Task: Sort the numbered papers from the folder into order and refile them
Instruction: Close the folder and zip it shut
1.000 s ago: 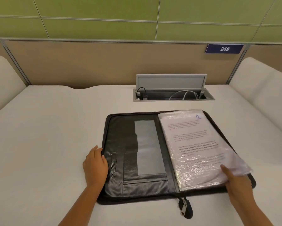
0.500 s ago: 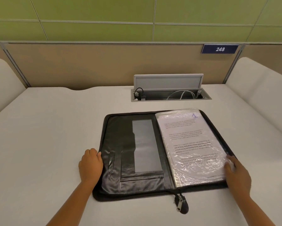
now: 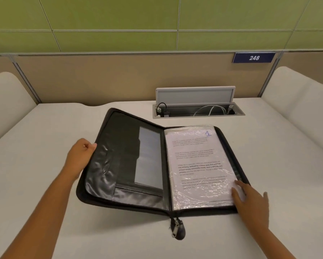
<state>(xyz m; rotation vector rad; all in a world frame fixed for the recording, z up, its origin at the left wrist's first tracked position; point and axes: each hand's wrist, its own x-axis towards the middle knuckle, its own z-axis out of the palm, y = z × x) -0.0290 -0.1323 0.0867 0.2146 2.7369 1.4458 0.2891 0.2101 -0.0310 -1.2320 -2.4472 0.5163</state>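
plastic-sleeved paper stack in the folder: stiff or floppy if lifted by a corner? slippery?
Probably floppy: the sleeved stack looks thin, and its clear cover is wrinkled. Likely slippery too, since the plastic shines with glare under the right hand. Sheets might fan apart if they are loose inside the folder; the frame cannot settle that.

The printed text on the top paper is too small and blurred under glossy plastic to read. The left hand hides its fingers behind the folder cover. Both forearms run off the bottom edge.
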